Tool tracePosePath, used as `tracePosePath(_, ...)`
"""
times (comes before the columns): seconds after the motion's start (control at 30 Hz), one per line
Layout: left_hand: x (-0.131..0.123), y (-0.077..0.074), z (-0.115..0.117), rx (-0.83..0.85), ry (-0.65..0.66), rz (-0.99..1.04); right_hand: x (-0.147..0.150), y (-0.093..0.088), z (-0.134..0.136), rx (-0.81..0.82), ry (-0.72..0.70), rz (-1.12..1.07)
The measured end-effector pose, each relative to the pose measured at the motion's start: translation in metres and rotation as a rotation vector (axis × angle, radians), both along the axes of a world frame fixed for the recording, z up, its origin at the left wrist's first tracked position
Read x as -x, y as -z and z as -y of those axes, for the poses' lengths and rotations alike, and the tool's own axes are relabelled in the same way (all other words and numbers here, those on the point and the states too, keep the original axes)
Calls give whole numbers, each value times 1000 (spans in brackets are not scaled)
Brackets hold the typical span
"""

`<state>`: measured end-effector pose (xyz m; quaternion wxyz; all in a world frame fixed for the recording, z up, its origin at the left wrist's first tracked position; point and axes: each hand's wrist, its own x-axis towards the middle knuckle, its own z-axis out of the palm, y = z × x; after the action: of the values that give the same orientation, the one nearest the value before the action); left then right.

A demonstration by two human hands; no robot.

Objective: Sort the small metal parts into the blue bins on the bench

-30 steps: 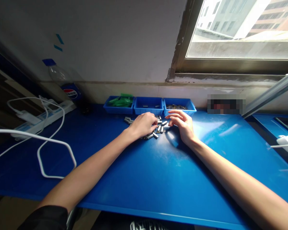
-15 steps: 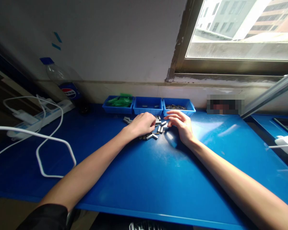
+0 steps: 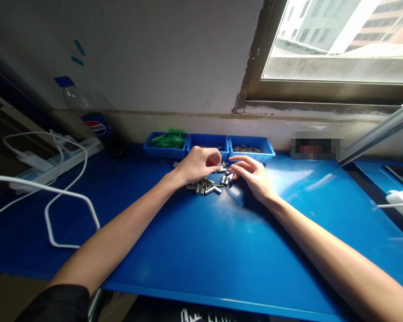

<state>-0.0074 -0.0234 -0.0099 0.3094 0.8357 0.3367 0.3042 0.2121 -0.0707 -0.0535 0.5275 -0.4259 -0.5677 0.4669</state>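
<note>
- Standing side by side by the wall [image 3: 154, 67], three blue containers lined the back of the blue table [image 3: 188, 255]: the left bin [image 3: 154, 152] with green packets [image 3: 169, 140] in it, the middle bin [image 3: 208, 138] partly hidden by a hand, and the right bin [image 3: 266, 157] with thin dark pins [image 3: 246, 149].
- At the left lay a white power strip [image 3: 65, 162]; a white cable [image 3: 27, 181] bent across the table and ran out of sight at the left forearm [image 3: 121, 237].
- At the right, a slanting metal post [image 3: 376, 127] rose below the bright window [image 3: 339, 44].
- A blue-capped bottle [image 3: 79, 99] wore a blue label [image 3: 97, 125] with a round red, white and blue emblem (Pepsi's, by its look); its white characters were too small to read surely.
- Short metal pieces [image 3: 209, 190], silvery with dark edges, lay loosely heaped before the containers, slim brassy pins [image 3: 202, 183] jumbled among them.
- Over the heap, the left hand [image 3: 196, 163] had thumb and forefinger curved narrowly towards each other; whether they held anything, I couldn't tell.
- Beside it, the right hand [image 3: 254, 178] had loosely bent fingers, its fingertips near a small piece [image 3: 229, 173]; whether it was gripped was unclear.
</note>
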Motion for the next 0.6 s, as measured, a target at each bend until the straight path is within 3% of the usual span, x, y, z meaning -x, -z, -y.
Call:
tracePosePath(0.27,-4,11,0,-125,20,-111,0,-4,3,48,-75,90)
tracePosePath(0.5,2,11,-4,-190,-97,-456,0,6,-1,-130,247,12)
tracePosePath(0.6,4,12,-4,-169,-114,-540,0,8,-3,-178,277,-25)
